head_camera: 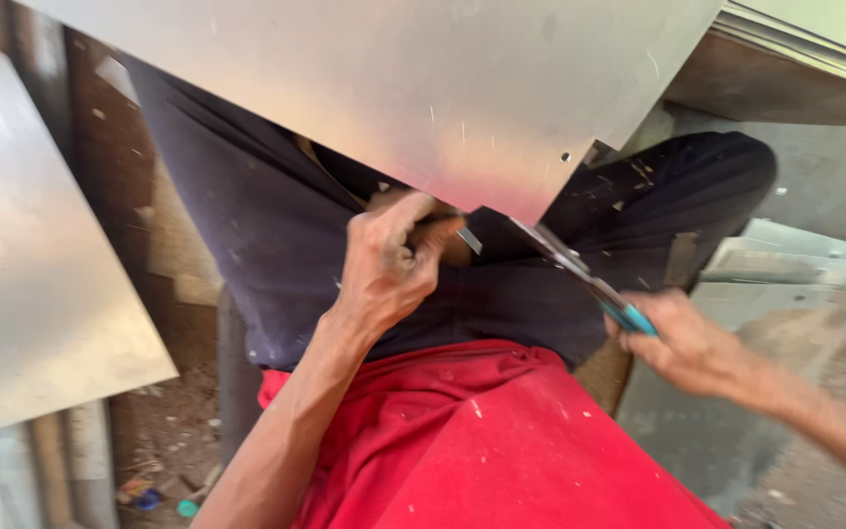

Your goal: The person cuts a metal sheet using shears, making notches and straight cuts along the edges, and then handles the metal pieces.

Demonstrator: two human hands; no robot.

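Observation:
A large grey metal sheet slants across the top of the view, over my lap in dark trousers. My left hand grips the sheet's lower edge from beneath, with the fingers curled round it. My right hand is closed on the blue handles of metal snips. The snips' blades meet the sheet at its lower corner. The view is blurred, so the cut line itself is hard to make out.
Another flat metal sheet lies at the left. More sheet pieces rest at the right, and stacked sheets sit at the top right. Dirt ground with small scraps shows at the bottom left.

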